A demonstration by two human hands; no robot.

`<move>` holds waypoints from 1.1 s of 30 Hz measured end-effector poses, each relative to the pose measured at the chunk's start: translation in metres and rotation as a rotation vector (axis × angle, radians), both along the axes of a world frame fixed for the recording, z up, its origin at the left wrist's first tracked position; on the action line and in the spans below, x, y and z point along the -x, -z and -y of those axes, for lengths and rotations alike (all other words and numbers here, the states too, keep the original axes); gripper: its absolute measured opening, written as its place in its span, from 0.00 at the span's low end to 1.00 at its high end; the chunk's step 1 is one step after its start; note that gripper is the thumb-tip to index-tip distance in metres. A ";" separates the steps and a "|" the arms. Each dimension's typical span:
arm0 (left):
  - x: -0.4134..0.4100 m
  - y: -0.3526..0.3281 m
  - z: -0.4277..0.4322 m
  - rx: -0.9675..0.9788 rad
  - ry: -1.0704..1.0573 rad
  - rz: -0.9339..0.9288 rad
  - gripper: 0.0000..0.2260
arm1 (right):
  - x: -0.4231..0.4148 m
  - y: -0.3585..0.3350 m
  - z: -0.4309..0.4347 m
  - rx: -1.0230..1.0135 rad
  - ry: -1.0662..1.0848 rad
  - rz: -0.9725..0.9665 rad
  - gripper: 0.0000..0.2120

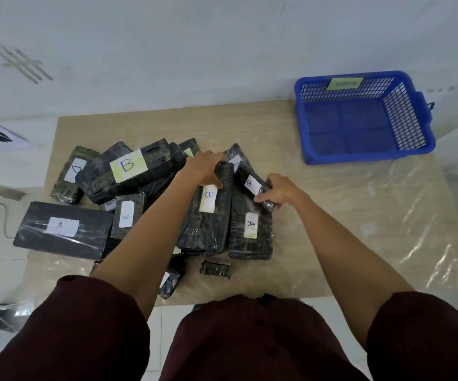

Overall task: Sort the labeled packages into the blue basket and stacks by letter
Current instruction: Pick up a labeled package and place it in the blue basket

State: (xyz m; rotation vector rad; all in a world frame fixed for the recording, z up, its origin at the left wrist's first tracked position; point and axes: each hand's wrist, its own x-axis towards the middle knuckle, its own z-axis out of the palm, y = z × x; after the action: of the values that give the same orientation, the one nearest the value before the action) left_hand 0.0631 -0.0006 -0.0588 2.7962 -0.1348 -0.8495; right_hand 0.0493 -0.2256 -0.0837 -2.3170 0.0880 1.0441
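Now your left grip clutches the long B package at its far end; your right grip, pinching the small B package, sits nearer the blue basket.

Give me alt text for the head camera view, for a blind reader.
The left hand grips a large black B package and the right hand a smaller B package, over a pile of lettered packages on a table. A blue basket stands far right.
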 end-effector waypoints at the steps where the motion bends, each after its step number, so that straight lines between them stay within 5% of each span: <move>1: -0.002 -0.001 0.000 -0.001 -0.001 -0.008 0.33 | -0.010 -0.006 0.006 -0.022 -0.023 0.017 0.20; 7: -0.023 -0.010 0.003 0.053 -0.074 -0.049 0.23 | -0.058 -0.043 0.022 -0.238 0.072 0.181 0.13; 15: -0.055 -0.057 0.017 0.775 -0.540 0.212 0.17 | -0.089 -0.093 0.022 -0.626 0.262 0.265 0.17; 20: -0.061 -0.085 0.021 1.021 -0.609 0.357 0.16 | -0.103 -0.117 0.020 -0.786 0.226 0.351 0.15; 29: -0.054 -0.105 0.026 1.441 -0.773 0.272 0.14 | -0.102 -0.141 -0.002 -1.028 0.423 0.383 0.10; 33: -0.053 -0.116 0.025 1.501 -0.812 0.202 0.12 | -0.100 -0.146 -0.008 -1.004 0.405 0.440 0.16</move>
State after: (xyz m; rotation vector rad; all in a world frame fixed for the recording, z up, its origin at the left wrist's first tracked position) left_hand 0.1158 -0.0254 0.0571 1.2689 0.2351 -0.0751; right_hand 0.1491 -0.2179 0.0627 -1.4511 -0.1163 0.2316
